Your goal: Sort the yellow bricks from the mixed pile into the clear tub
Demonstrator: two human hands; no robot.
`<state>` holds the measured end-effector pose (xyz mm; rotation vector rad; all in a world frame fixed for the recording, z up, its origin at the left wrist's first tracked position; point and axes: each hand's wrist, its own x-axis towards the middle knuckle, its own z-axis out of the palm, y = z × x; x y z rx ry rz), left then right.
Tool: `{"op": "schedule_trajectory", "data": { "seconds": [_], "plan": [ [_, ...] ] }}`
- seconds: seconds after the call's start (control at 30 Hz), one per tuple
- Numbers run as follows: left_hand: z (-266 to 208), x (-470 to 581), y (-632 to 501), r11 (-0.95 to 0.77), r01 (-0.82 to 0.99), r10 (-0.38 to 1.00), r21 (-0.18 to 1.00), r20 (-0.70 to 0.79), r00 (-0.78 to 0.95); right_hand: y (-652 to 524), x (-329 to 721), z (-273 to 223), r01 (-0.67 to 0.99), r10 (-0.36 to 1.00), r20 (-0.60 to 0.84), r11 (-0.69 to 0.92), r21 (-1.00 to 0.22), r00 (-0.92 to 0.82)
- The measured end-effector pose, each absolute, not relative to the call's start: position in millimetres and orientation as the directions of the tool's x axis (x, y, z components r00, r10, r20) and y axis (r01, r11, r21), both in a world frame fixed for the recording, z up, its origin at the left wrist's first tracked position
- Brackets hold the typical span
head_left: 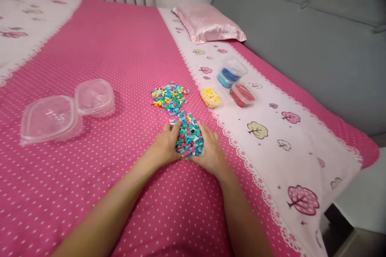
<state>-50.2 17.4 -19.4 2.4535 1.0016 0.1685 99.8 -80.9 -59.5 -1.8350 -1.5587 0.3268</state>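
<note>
My left hand and my right hand curve around a dense mass of small toy bricks, mostly teal, pink, white and red. The bases of both hands meet on the near side, and the thumbs lie along the mass. A faint pale mark crosses the bricks; whether a clear container surrounds them I cannot tell. Just beyond my fingers spreads a looser heap of brightly coloured bricks, touching the mass between my hands. The undersides of my fingers are hidden.
Two clear plastic containers sit at the left on the pink dotted bedsheet. To the right are tubs of yellow bricks, red bricks and stacked blue bricks. A pink pillow lies beside the grey headboard.
</note>
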Motion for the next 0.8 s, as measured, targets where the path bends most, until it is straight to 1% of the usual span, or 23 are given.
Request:
{"op": "schedule_trajectory", "data": {
  "seconds": [0.2, 0.33, 0.43, 0.53, 0.67, 0.8],
  "plan": [
    [-24.3, -47.9, 28.2, -0.61, 0.481, 0.656, 0.629, 0.06, 0.752, -77.6, 98.1, -60.3, 0.652, 0.91, 0.309, 0.059, -0.756, 0.275],
    [-24.0, -45.8, 29.0, -0.573, 0.412, 0.668, 0.708, 0.112, 0.736, -78.0, 96.0, -56.4, 0.62, 0.875, 0.367, 0.103, -0.778, 0.315],
    [-22.1, -44.3, 28.3, -0.553, 0.369, 0.68, 0.747, 0.149, 0.718, -75.0, 92.3, -50.9, 0.606, 0.864, 0.384, 0.121, -0.786, 0.326],
    [-18.7, -45.1, 30.1, -0.555, 0.333, 0.682, 0.762, 0.188, 0.707, -69.0, 88.3, -44.4, 0.593, 0.861, 0.396, 0.146, -0.792, 0.317],
    [-13.8, -49.3, 36.4, -0.586, 0.294, 0.689, 0.755, 0.273, 0.671, -63.5, 86.0, -38.3, 0.579, 0.868, 0.403, 0.176, -0.796, 0.291],
    [-11.1, -54.2, 42.1, -0.614, 0.301, 0.681, 0.729, 0.299, 0.668, -65.3, 86.9, -36.1, 0.461, 0.892, 0.348, 0.189, -0.867, 0.288]
  ]
}}
